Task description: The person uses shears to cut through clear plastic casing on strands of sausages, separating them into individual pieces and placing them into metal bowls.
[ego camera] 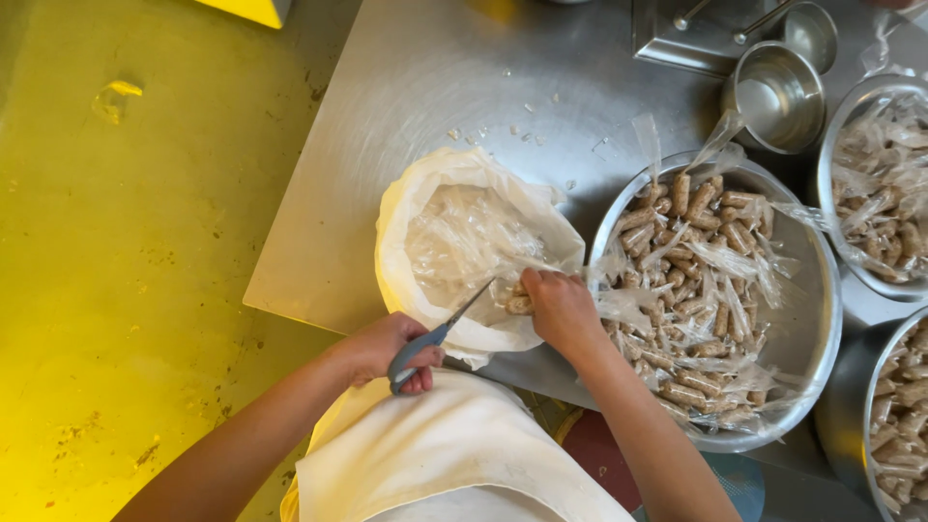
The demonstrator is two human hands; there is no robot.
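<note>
My left hand (387, 350) grips grey-handled scissors (440, 333), the blades pointing up and right toward the wrapped pieces. My right hand (561, 307) holds a small plastic-wrapped brown roll (519, 304) over the edge of a white bag (406, 208) lined with clear plastic scraps. The scissor tips sit right beside the wrapping in my right hand. To the right stands a large steel bowl (807, 333) full of several brown rolls in clear plastic wrappers.
Two more steel bowls with wrapped rolls stand at the right edge (836, 145) and lower right (851, 406). A steel measuring cup (778, 97) and a metal container (677, 34) are at the back. Small scraps litter the steel table (435, 77). Yellow floor (126, 242) lies left.
</note>
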